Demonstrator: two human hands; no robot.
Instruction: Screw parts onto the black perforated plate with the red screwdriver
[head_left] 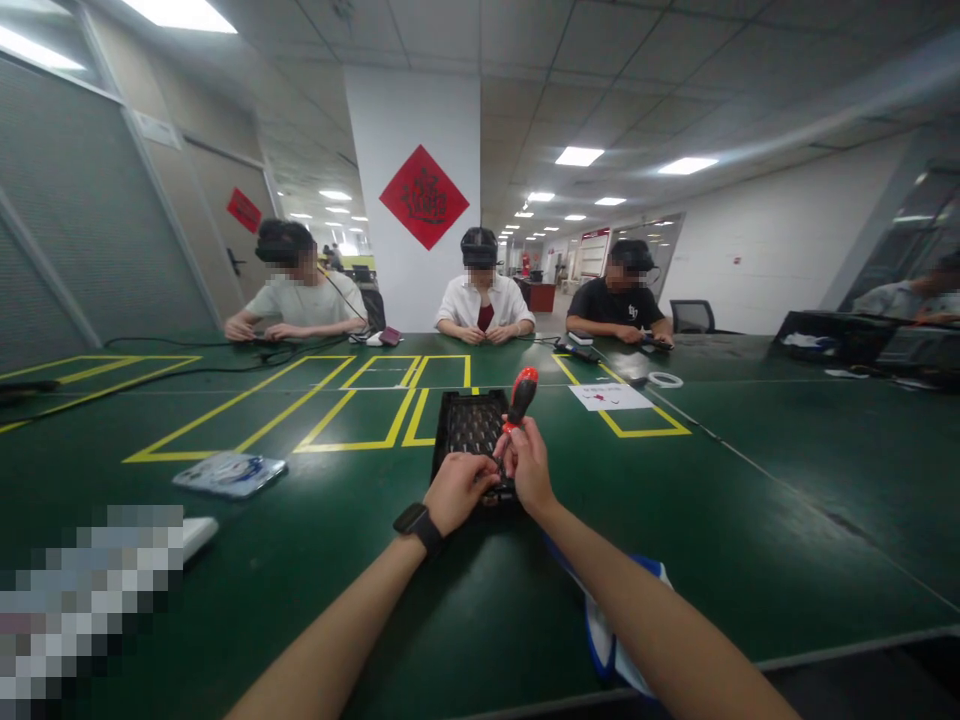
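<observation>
In my right hand (pixel 529 466) is a screwdriver (pixel 523 395) with a red and black handle, its handle end pointing up and its tip down among my fingers. My left hand (pixel 457 490), with a dark watch on the wrist, is closed near the screwdriver's lower end; its fingertips pinch something too small to make out. Both hands are over the front part of a black case (pixel 444 425) on the green table. Rows of small pieces, perhaps bits, lie inside the case. The screwdriver's tip is hidden by my fingers.
A clear packet (pixel 229 474) lies to the left. Blue and white cloth (pixel 651 570) is under my right forearm. A white paper (pixel 611 397) and a tape roll (pixel 665 380) lie beyond the case. Yellow tape marks the green table (pixel 750 520); several people sit around it.
</observation>
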